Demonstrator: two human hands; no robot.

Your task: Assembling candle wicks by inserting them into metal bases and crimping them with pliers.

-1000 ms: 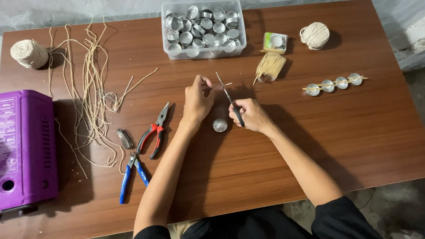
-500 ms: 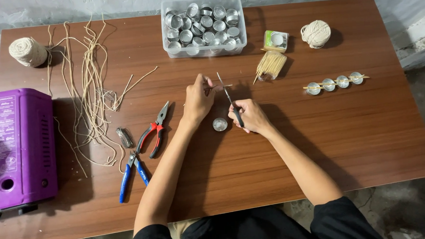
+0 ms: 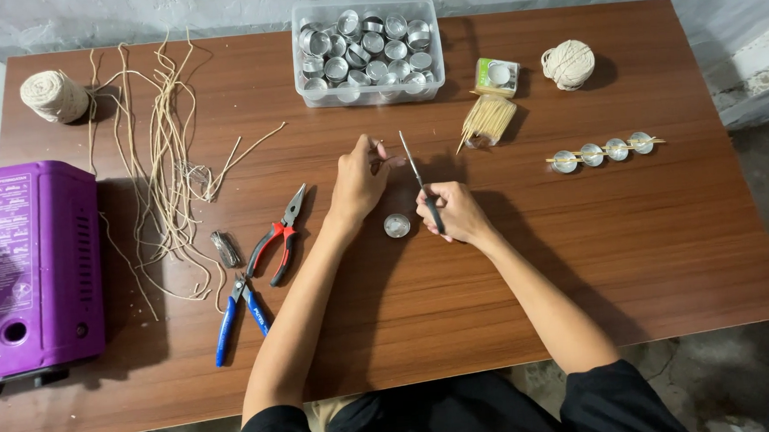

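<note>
Left hand point(image 3: 358, 184) pinched on something small and thin, too fine to tell. Right hand point(image 3: 452, 212) closed on scissors point(image 3: 420, 180), blades up, just beside. One tealight cup point(image 3: 397, 226) between wrists, apparently in progress. Four finished-looking cups on a skewer point(image 3: 603, 151), right of centre. Many cups left in the tub point(image 3: 365, 48), top centre of counter point(image 3: 583, 257).

a clear plastic tub point(image 3: 368, 91), rectangular, stands at twelve o'clock on the table, filled with silver metal cups. just right of it, at one o'clock, lies a small green and cream packet point(image 3: 496, 76) with a round window. at nine o'clock, the purple case point(image 3: 27, 264) bears a pale printed label point(image 3: 14, 243).
</note>
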